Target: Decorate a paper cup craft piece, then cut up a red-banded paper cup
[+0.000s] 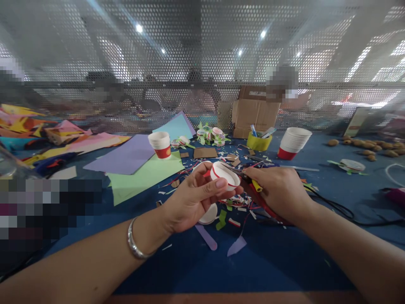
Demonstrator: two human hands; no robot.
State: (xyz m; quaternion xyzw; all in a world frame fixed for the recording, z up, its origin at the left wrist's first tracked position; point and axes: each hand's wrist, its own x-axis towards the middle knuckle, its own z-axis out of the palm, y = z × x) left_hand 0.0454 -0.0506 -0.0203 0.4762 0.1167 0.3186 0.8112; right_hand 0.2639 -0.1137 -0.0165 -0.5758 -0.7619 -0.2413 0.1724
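My left hand (202,190), with a silver bangle on its wrist, grips a cut-down white paper cup (225,175) with a red band, its open side tilted toward me. My right hand (278,188) is closed around a cutting tool (253,185) with yellow and red on its handle. The tool's dark tip touches the cup's right rim. Beneath the hands lie a white paper disc (209,214), a purple stick (206,237), a purple paper leaf (236,246) and red and white paper scraps.
Stacked paper cups (160,144) stand left, another stack (294,142) right. A green pen holder (258,141) and cardboard box (257,112) stand behind. Coloured paper (122,155) covers the left side. Green-leaved paper pieces (210,136) sit at the back; walnuts (368,145) and a black cable (341,207) lie right.
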